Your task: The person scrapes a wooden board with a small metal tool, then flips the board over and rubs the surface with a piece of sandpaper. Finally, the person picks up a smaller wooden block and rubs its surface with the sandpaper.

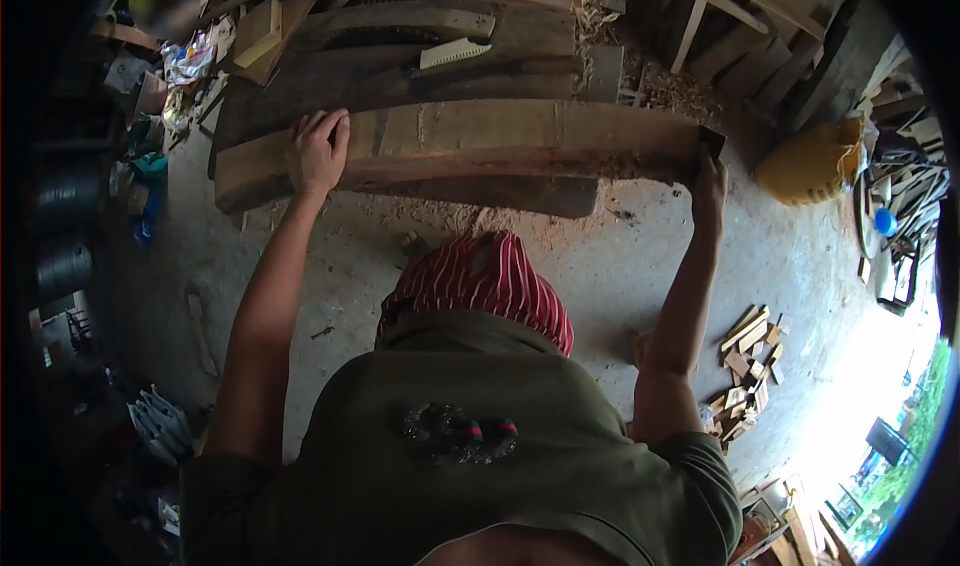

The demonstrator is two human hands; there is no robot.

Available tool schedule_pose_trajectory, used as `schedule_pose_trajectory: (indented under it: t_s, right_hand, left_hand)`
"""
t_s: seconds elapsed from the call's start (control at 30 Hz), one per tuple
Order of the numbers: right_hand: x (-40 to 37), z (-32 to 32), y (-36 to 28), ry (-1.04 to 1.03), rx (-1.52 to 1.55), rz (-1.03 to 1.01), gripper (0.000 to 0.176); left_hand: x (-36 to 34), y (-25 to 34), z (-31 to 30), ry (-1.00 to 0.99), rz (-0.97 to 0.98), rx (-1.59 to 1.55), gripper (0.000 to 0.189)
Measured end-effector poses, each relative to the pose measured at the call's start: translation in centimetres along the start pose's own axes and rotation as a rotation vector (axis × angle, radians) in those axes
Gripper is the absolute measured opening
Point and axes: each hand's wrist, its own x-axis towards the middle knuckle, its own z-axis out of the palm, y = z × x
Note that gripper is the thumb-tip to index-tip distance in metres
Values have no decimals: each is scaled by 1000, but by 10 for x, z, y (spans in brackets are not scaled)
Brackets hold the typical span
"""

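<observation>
A long, thick wooden beam lies across the view in front of my body. Near its left end my left hand rests on the top face, fingers curled over it and the thumb apart. My right hand is at the beam's right end, closed on a small dark flat piece that touches the end face; its fingers are partly in shadow. Behind the beam, a pale toothed strip lies on dark boards.
Wood shavings lie around the beam. A yellow sack stands at the right, above a pile of wood offcuts on the floor. Dark drums stand at the far left. Planks lean at the back right.
</observation>
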Motion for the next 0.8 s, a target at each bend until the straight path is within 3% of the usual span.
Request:
schedule_pose_trajectory:
  t_s: [0.07,0.17,0.2,0.27,0.3,0.33,0.4,0.43,0.47,0.53,0.6,0.67,0.73,0.8]
  right_hand:
    - [2,7,-5,158,-220,-22,42]
    - [-19,4,-21,141,-289,-194,43]
    - [-8,-1,-2,169,-304,-152,43]
    - [6,-7,19,33,-65,11,43]
    - [21,-6,27,102,-267,-194,44]
    - [14,1,12,219,-346,-249,44]
    - [-11,0,-29,109,-378,-156,47]
    - [-16,10,-31,153,-460,-278,47]
    - [-9,11,-17,154,-449,-275,47]
    - [1,24,-23,191,-749,-220,48]
    - [-18,37,-26,226,-827,-258,39]
    - [-45,50,-25,164,-736,-572,34]
    - [-75,87,-33,71,-1019,-876,39]
    - [-54,87,-16,52,-925,-889,40]
  left_hand:
    - [0,-6,-1,40,2,-20,26]
    - [0,-5,-8,-5,-17,-3,26]
    - [1,-4,-6,-18,7,-19,26]
    - [-2,-5,6,-2,16,-18,25]
    - [-1,-4,7,16,3,-12,25]
    - [-1,-6,1,24,-15,8,25]
    - [-4,-6,-2,26,-12,23,26]
    - [-3,-5,-3,12,-12,3,27]
    - [0,-5,-4,2,-3,-24,27]
    - [0,-3,-4,10,-1,7,27]
    - [-1,-3,-3,27,-19,-24,26]
    - [-2,-5,-2,45,-19,-22,26]
    - [-1,-1,-5,53,-8,4,25]
    - [0,-1,-3,73,-17,-5,25]
